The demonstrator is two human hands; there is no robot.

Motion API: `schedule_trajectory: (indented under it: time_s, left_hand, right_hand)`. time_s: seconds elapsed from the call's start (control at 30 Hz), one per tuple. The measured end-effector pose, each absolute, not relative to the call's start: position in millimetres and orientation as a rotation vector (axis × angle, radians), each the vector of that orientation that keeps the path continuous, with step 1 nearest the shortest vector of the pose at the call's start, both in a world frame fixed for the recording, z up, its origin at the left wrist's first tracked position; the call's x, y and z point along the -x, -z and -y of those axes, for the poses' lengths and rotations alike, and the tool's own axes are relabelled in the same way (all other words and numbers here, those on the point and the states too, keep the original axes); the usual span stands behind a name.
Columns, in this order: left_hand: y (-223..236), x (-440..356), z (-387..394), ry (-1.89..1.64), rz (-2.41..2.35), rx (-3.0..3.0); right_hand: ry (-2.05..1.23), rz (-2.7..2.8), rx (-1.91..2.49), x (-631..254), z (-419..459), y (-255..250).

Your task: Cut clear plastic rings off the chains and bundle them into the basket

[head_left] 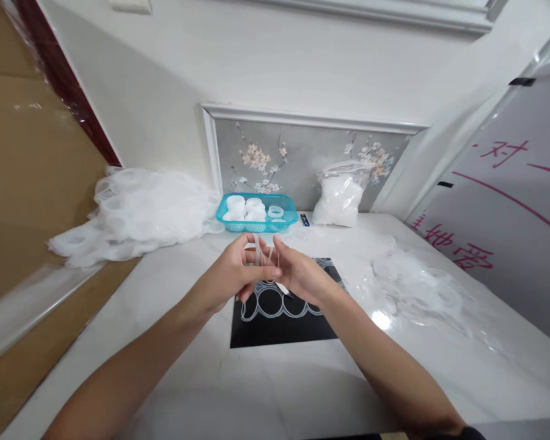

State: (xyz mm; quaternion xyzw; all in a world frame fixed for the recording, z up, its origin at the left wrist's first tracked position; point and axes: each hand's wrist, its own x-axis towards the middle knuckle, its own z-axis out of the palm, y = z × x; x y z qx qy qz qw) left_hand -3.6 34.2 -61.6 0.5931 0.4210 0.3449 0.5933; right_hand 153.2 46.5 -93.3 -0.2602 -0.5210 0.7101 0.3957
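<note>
Holding a translucent band (257,249), the left hand (229,272) is raised above the table with its fingers bent and the band looped over them. The right hand (300,272) faces it, the two close together, its fingertips near the band's thin strands; whether those fingertips are closed on it, I cannot tell, as the pieces are fine and partly hidden. Below both hands, a black mat (279,333) lies flat on the white table (201,379), and on it sit linked rings (285,314) in pale outline. A slim white piece (283,289) shows just beside the right palm.

To the right spreads a loose, glossy heap of clear film (417,284); to the left, a larger pile of translucent rings (151,205) rests beside brown cardboard (36,140). Farther back, a blue tray (256,227) holds stacked white rings (255,211). Right of it are a small dark-blue item (305,220) and an upright clear bag (341,198) with white contents. Behind them, a framed panel (297,153) bears painted blossoms.
</note>
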Motion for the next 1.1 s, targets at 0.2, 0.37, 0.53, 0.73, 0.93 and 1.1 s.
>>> schedule_trajectory:
  time_s: [0.2, 0.37, 0.53, 0.73, 0.93, 1.1]
  left_hand:
    - [67, 9, -47, -0.794, -0.972, -1.331]
    - [68, 15, -59, -0.588, -0.996, -1.387]
    - [68, 15, -67, -0.343, -1.063, -1.568]
    - [75, 6, -65, -0.323, -1.032, -1.600]
    - [85, -4, -52, -0.363, -0.931, -1.429]
    - [94, -5, -47, -0.382, -0.946, -1.347]
  right_hand:
    - [-1.837, 1.271, 0.776, -181, -67, 94]
    - [-1.520, 1.394, 1.079, -195, -86, 103]
    - [-1.448, 1.553, 1.135, -192, -70, 124]
    - [-1.477, 1.546, 1.053, -191, -26, 150]
    - [-1.787, 1.222, 0.880, -184, -8, 160]
    - [-1.940, 0.967, 0.625, -175, -5, 159]
